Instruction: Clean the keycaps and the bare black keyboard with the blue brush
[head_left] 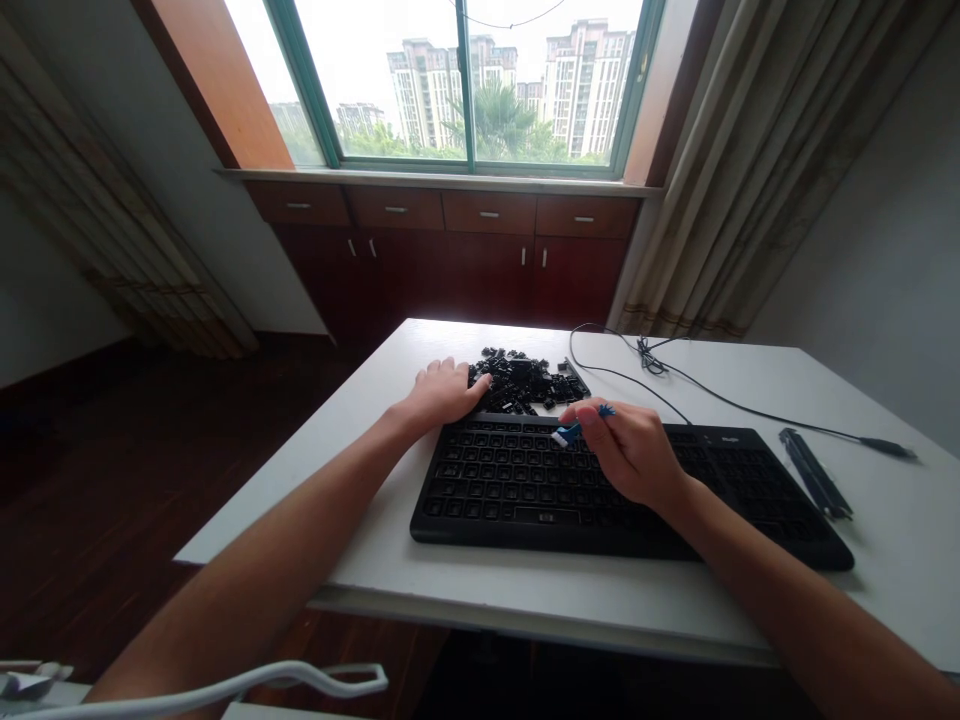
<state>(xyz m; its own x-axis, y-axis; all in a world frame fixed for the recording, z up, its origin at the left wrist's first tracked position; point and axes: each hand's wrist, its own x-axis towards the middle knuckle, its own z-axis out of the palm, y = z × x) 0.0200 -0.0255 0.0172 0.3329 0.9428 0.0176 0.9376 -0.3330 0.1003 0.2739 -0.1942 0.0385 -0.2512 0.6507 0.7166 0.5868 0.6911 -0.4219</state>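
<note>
A black keyboard (495,470) with its keycaps off lies across the white table, bare key sockets showing. My right hand (630,450) is closed around a small blue brush (571,434), whose pale bristles point down-left at the upper rows of sockets. Whether the bristles touch the keyboard I cannot tell. My left hand (444,388) rests flat, fingers stretched out, by the keyboard's top left corner. Its thumb reaches the edge of a heap of loose black keycaps (521,378) behind the keyboard.
The keyboard's cable (720,392) loops behind it and runs right to a plug (885,448). Two dark narrow strips (816,475) lie right of the keyboard. A white curved tube or bar (300,672) crosses the lower left foreground. The table's (360,580) front edge is close to me.
</note>
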